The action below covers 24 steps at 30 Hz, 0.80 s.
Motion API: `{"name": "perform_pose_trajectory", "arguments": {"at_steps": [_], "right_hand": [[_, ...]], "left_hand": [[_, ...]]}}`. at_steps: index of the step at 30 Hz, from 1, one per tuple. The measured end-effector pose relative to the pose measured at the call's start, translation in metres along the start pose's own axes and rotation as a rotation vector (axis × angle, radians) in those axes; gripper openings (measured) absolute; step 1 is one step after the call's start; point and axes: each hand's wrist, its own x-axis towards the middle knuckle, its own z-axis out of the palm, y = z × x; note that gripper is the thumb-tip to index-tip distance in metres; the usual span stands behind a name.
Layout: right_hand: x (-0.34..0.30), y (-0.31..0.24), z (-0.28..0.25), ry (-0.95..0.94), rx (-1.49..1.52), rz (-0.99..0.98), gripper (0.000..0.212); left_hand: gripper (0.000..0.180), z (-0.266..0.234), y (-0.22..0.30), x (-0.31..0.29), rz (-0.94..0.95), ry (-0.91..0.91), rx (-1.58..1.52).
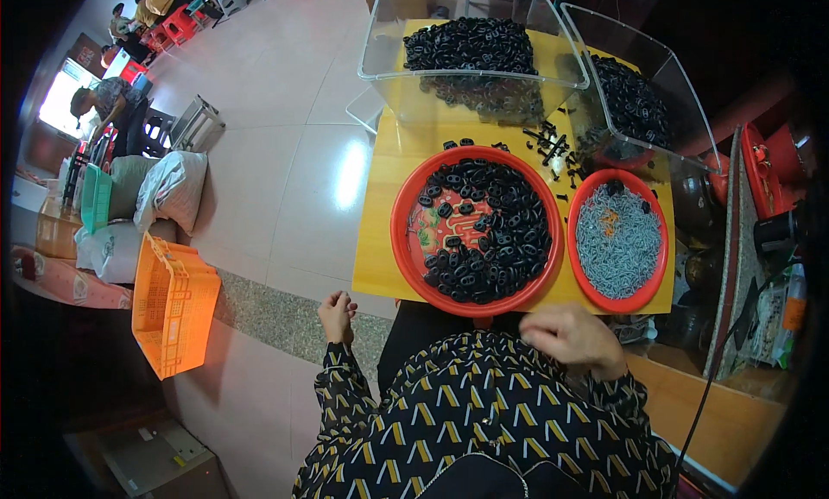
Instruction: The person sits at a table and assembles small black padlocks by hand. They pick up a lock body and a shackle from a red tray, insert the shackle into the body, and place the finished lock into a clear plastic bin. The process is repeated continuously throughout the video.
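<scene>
My left hand (338, 317) hangs off the left front of the yellow table (376, 240), its fingers curled together. My right hand (574, 337) is in front of the table's near edge, between two red trays, also with bent fingers. Whatever either hand may hold is hidden. The large round red tray (400, 240) carries many small black oval plastic pieces (518, 231) with two holes, heaped mostly to its right and front. To its right, a smaller oval red tray (664, 240) is full of silvery screws (613, 257), with a black piece at its far rim.
Two clear plastic tubs (380, 76) of black parts stand at the table's back. Loose black pieces (553, 145) lie before them. An orange crate (186, 309) and pale sacks (173, 188) sit at left. A person (125, 110) bends beyond; shelving (730, 266) stands at right.
</scene>
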Motion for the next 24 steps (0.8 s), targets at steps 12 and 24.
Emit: {"name": "perform_pose_trajectory", "arguments": {"at_steps": [12,24], "right_hand": [[0.170,0.012,0.015,0.379,-0.670,-0.184,0.013],[0.175,0.016,0.018,0.427,-0.681,-0.225,0.009]], "left_hand": [[0.030,0.036,0.060,-0.034,0.336,-0.030,0.019],[0.026,0.056,0.103,-0.064,0.476,-0.116,0.005]]}}
